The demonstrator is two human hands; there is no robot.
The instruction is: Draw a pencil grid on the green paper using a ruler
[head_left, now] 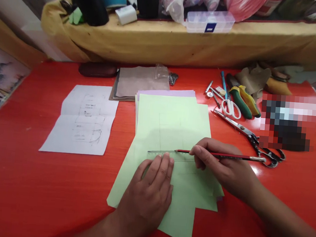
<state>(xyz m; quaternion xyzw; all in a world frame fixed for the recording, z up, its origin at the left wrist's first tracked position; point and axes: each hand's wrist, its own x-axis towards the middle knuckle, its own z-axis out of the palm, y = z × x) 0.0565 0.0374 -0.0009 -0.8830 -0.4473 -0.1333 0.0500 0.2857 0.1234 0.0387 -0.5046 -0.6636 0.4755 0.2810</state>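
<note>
Right hand's (222, 171) fingers (199, 152) pinch a thin red-and-black pencil (226, 155) against a clear plastic ruler (155, 152), left hand's (144, 201) fingers (162, 168) spread flat on it, pinning pale green paper sheets (171, 127) mid-frame on the glossy red surface (33, 174). Big black-handled steel scissors (244, 130) sit just right.

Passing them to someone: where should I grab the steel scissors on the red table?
Take the steel scissors by their black loop handles, coming from the right, beside your right hand: they lie flat, handles toward that side, blades pointing away up-left.
</note>
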